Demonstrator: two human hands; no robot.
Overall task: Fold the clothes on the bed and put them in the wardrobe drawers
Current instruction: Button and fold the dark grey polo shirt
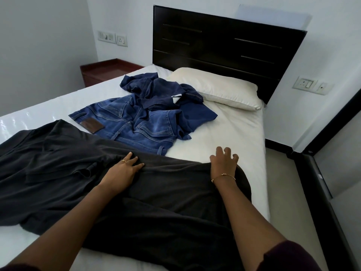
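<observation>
both hands, left hand (125, 169) and right hand (224, 163), lay open-fingered on the dark shirt (156, 192), gripping nothing, apparently flattening it on the bed (234, 133) for folding.

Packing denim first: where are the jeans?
The jeans lie mid-bed, under the navy shirt, beyond the dark garment.

Dark garment (117, 192): spread over the white bed (224, 133)
Left hand (122, 171): flat on it, fingers straight
Right hand (223, 163): at its far edge, fingers spread and bent
Jeans (125, 122), navy shirt (160, 90): heaped beside the pillow (214, 87)
</observation>
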